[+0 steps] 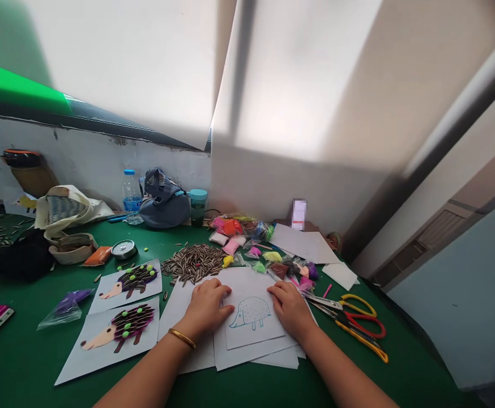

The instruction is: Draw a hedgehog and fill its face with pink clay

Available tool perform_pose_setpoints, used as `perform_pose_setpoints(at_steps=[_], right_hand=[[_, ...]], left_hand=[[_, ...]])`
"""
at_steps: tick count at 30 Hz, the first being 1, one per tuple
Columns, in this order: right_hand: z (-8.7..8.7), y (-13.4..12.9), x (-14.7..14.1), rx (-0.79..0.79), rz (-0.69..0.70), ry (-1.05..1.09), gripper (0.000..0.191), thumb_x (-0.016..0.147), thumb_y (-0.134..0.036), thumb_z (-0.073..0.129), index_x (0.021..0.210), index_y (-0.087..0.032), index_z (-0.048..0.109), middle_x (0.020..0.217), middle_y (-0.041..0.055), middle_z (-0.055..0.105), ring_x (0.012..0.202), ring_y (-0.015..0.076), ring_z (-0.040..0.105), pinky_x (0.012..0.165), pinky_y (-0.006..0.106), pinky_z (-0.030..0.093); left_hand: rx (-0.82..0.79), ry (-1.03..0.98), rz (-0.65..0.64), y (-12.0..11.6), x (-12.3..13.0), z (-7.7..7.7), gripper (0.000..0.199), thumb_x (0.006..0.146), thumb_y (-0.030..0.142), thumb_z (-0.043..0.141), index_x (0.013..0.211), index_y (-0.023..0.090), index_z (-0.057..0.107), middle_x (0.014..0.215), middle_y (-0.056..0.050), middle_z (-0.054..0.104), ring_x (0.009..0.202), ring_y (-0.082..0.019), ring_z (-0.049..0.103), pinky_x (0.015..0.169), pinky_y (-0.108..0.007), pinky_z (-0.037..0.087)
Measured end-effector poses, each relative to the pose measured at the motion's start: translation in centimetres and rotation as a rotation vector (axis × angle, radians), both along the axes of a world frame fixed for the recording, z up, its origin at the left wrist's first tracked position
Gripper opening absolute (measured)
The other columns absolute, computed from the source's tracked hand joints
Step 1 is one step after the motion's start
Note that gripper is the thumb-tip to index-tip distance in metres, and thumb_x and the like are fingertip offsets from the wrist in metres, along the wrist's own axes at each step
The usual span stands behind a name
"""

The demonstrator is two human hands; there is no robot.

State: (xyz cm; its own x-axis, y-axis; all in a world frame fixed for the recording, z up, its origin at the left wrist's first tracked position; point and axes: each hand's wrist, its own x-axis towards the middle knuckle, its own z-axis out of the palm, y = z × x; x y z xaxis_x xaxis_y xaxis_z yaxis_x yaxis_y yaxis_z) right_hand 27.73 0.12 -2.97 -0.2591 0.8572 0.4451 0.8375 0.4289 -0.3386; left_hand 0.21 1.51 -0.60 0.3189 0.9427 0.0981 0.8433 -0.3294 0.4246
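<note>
A white sheet with a blue line drawing of a hedgehog (254, 313) lies on a stack of white papers (234, 358). My left hand (208, 306) rests at the sheet's left edge, fingers apart and bent, holding nothing. At the right edge, my right hand (289, 306) lies with its fingertips on the paper, also holding nothing. Behind the papers is a heap of striped seeds (194, 262). To the left lie two finished-looking hedgehog pictures, an upper one (131, 282) and a lower one (122, 328), made of clay and seeds with green dots.
Scissors (358, 317) with yellow and red handles lie right of my right hand. Bags of coloured clay (233, 228) and loose white paper (304, 242) are at the back. A bottle (132, 201), blue bag (165, 207) and round tin (124, 249) stand back left.
</note>
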Motion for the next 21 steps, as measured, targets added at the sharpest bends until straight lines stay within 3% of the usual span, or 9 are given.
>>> perform_pose_setpoints(at_steps=[17, 21], right_hand=[[-0.74, 0.13, 0.41, 0.054, 0.028, 0.026, 0.025, 0.091, -0.014, 0.048, 0.103, -0.020, 0.068, 0.103, 0.0099, 0.065, 0.099, 0.0252, 0.057, 0.089, 0.041, 0.049], [-0.89, 0.15, 0.46, 0.056, 0.026, 0.014, 0.024, 0.091, -0.014, 0.048, 0.102, -0.019, 0.068, 0.103, 0.0098, 0.065, 0.099, 0.0251, 0.057, 0.089, 0.041, 0.048]], left_hand=[[0.007, 0.042, 0.037, 0.19, 0.30, -0.22, 0.038, 0.075, 0.044, 0.073, 0.107, 0.025, 0.066, 0.107, -0.007, 0.062, 0.108, -0.029, 0.055, 0.094, -0.040, 0.036], [0.037, 0.059, 0.070, -0.10, 0.49, 0.05, 0.031, 0.076, 0.046, 0.071, 0.096, 0.022, 0.067, 0.106, -0.008, 0.061, 0.109, -0.030, 0.053, 0.092, -0.040, 0.036]])
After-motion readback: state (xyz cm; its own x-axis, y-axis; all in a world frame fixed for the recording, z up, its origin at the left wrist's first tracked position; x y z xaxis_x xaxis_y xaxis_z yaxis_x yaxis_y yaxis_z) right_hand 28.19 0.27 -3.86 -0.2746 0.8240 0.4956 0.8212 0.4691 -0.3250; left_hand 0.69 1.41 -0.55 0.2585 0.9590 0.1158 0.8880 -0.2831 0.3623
